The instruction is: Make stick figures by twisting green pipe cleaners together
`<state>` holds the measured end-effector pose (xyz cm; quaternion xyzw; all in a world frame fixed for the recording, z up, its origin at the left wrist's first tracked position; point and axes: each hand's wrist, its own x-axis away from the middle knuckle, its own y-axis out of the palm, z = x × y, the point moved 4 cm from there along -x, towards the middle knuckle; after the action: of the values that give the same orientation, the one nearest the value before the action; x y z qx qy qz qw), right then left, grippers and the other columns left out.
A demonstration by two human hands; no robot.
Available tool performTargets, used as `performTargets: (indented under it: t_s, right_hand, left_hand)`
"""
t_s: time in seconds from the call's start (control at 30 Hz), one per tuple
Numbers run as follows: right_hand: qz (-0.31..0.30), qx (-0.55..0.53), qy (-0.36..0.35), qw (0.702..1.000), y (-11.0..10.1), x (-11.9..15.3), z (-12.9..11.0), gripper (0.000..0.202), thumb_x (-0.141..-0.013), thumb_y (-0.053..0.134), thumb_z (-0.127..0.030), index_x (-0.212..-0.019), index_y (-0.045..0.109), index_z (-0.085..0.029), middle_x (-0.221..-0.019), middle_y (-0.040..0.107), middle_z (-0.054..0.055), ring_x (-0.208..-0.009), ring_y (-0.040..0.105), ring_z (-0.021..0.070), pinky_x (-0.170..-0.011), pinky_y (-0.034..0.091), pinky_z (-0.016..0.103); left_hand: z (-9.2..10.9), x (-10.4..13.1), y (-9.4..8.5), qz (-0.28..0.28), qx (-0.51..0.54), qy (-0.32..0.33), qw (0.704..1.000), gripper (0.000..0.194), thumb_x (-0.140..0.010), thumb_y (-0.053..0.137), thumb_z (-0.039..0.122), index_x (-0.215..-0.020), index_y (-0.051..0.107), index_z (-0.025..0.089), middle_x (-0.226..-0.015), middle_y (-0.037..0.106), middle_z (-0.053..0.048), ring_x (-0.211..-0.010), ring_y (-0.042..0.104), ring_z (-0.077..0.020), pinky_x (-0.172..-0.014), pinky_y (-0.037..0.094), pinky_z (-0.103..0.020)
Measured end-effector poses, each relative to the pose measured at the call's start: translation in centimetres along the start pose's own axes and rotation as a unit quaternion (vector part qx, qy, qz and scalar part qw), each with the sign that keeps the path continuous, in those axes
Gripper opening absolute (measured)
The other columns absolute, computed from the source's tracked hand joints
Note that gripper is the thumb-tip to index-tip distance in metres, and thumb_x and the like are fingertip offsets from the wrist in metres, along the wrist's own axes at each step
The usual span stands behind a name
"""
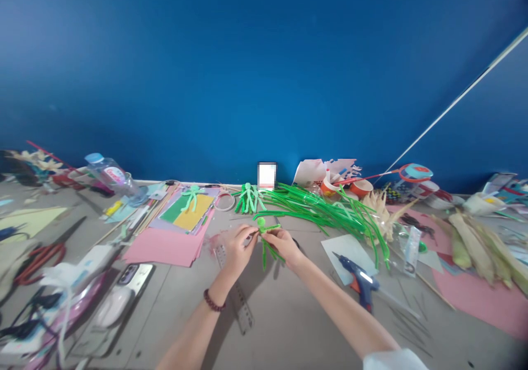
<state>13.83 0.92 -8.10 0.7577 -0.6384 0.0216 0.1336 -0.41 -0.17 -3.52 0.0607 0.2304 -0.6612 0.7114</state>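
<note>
Between my two hands is a small green pipe-cleaner figure [264, 257] with a round head and dangling legs. My left hand [241, 244] pinches its left side near the neck, fingers closed. Opposite, my right hand [285, 244] is closed on the arm at its right side. Behind them, several finished-looking pipe-cleaner figures [248, 198] lean together by the wall, and another green figure [192, 197] lies on coloured sheets. A heap of loose green pipe cleaners [313, 208] spreads to the right. Beneath my left forearm lies a clear ruler [243, 309].
A blue glue gun [363, 282] rests right of my right hand beside a pale sheet [344, 249]. On the left are pink paper [165, 246], a phone [138, 276], red-handled scissors [43, 260] and a plastic bottle [111, 175]. Corn husks [474, 243] lie far right. A blue wall [264, 84] closes off the back.
</note>
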Motion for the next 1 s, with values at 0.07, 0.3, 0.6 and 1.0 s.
performTargets:
  t_s: [0.07, 0.3, 0.6, 1.0]
  right_hand:
    - [0.0, -0.011, 0.017, 1.0, 0.0, 0.1, -0.1, 0.038, -0.062, 0.072, -0.05, -0.073, 0.064, -0.015, -0.053, 0.053, -0.004, -0.046, 0.04, 0.0077, -0.045, 0.028, 0.022]
    - [-0.002, 0.04, -0.049, 0.998, 0.1, 0.3, -1.2, 0.034, -0.065, 0.069, -0.048, -0.072, 0.066, -0.015, -0.065, 0.062, 0.0, -0.06, 0.053, 0.0131, -0.06, 0.04, 0.026]
    - [-0.014, 0.145, -0.173, 0.974, 0.1, 0.4, -2.4, 0.022, -0.076, 0.059, -0.037, -0.082, 0.068, -0.018, -0.077, 0.066, 0.004, -0.074, 0.059, 0.0172, -0.07, 0.045, 0.029]
    - [0.017, -0.12, -0.018, 0.993, 1.1, 0.8, -1.0, 0.034, -0.058, 0.077, -0.046, -0.067, 0.06, -0.017, -0.061, 0.056, -0.004, -0.056, 0.048, 0.0089, -0.057, 0.037, 0.022]
  left_hand:
    - [0.1, 0.0, -0.1, -0.008, -0.023, 0.023, 0.999, 0.011, -0.076, 0.062, 0.026, -0.081, 0.071, 0.024, -0.08, 0.065, -0.006, -0.081, 0.059, -0.0209, -0.078, 0.044, -0.031]
    - [0.3, 0.5, 0.1, -0.034, -0.122, 0.095, 0.987, 0.017, -0.081, 0.054, 0.022, -0.086, 0.07, 0.023, -0.079, 0.064, -0.007, -0.078, 0.058, -0.02, -0.075, 0.044, -0.03]
    - [0.3, 0.1, -0.3, -0.048, -0.094, 0.099, 0.99, 0.015, -0.083, 0.051, 0.022, -0.084, 0.066, 0.02, -0.078, 0.064, -0.005, -0.072, 0.06, -0.016, -0.068, 0.047, -0.027]
    - [1.4, 1.0, 0.1, 0.015, -0.213, 0.212, 0.954, 0.01, -0.083, 0.051, 0.013, -0.081, 0.06, 0.018, -0.073, 0.061, -0.004, -0.071, 0.057, -0.0148, -0.067, 0.045, -0.026]
